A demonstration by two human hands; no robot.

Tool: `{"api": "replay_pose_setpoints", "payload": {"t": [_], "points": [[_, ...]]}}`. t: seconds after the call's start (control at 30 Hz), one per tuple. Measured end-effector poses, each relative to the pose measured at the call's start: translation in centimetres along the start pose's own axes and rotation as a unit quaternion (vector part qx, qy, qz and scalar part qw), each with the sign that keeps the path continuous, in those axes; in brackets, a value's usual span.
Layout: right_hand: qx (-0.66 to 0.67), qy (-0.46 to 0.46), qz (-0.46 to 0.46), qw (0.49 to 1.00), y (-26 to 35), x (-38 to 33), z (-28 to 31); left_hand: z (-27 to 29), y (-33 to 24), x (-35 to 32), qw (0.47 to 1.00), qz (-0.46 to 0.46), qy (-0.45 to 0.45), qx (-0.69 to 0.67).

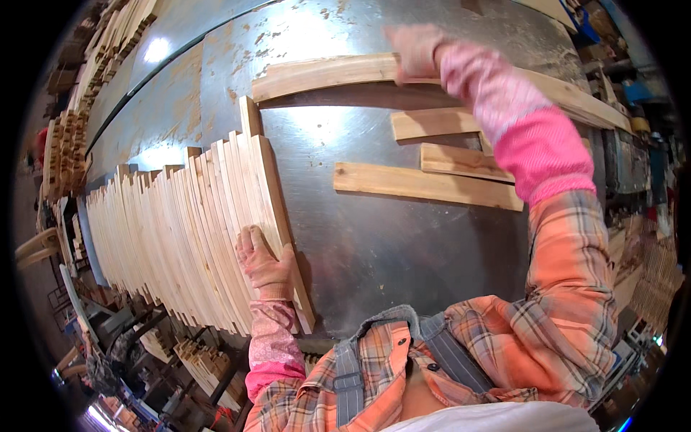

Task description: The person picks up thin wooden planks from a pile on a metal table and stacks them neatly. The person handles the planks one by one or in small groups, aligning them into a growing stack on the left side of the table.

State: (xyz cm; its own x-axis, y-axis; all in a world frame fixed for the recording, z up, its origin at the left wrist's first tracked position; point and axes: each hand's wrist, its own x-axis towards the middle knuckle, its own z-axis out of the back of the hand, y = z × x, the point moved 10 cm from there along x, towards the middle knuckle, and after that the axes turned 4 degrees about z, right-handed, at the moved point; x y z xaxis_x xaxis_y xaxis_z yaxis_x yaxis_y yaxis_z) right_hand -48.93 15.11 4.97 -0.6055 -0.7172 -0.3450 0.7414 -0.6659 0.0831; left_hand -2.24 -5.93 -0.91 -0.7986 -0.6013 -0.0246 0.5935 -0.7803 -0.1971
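Note:
My left hand (265,265), in a thin pinkish work glove, lies with its fingers stretched out over the right end of a long row of narrow wooden strips (173,241). Its thumb side rests by the outermost strip (275,216), which stands on the near right of the row. At the far side of the metal table, my right hand (417,52) is at a long wooden board (324,75). Motion smears its fingers, so whether they grip the board cannot be told. Nearer to me lie a short board (428,124), another short board (461,160) and a longer board (425,186).
The metal tabletop (374,252) has a seam and scattered wood debris. Stacked lumber (65,155) stands beyond its left edge. More wood pieces (209,371) sit below at the lower left. Machine parts (630,162) and cluttered tools border the right side.

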Motion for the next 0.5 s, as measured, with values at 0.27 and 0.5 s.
{"api": "replay_pose_setpoints", "payload": {"t": [0.27, 0.5], "points": [[0.104, 0.004, 0.014, 0.994, 8.5, -9.1, -11.0, -0.4, 0.4, -0.2, 1.0, -0.002, 0.006, 0.005], [0.404, 0.151, 0.067, 0.9, 26.7, -17.0, -17.3, -0.3, -0.5, 1.0, 0.994, 0.075, 0.017, -0.077]]}}
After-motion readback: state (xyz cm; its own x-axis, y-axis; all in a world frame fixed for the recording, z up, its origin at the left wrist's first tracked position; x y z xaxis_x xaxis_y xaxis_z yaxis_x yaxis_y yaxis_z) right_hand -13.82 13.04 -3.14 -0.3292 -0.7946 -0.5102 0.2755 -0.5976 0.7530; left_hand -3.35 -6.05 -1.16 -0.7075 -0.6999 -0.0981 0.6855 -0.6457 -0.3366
